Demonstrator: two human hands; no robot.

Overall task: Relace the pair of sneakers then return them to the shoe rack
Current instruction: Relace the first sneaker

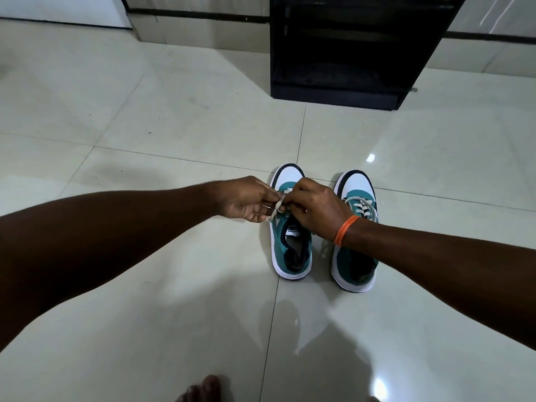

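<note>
Two teal and white sneakers stand side by side on the tiled floor, toes pointing away from me. Over the left sneaker (291, 250) both hands meet. My left hand (246, 200) pinches the white lace (275, 206), and my right hand (314, 208), with an orange band at the wrist, grips the same lace close beside it. The hands hide that shoe's eyelets. The right sneaker (355, 256) has white laces crossed through its eyelets and is partly covered by my right wrist.
A black open shoe rack (342, 82) stands against the wall beyond the sneakers, its lowest shelf dark and bare. Glossy pale floor tiles (174, 126) spread all around. My bare toes (203, 390) show at the bottom edge.
</note>
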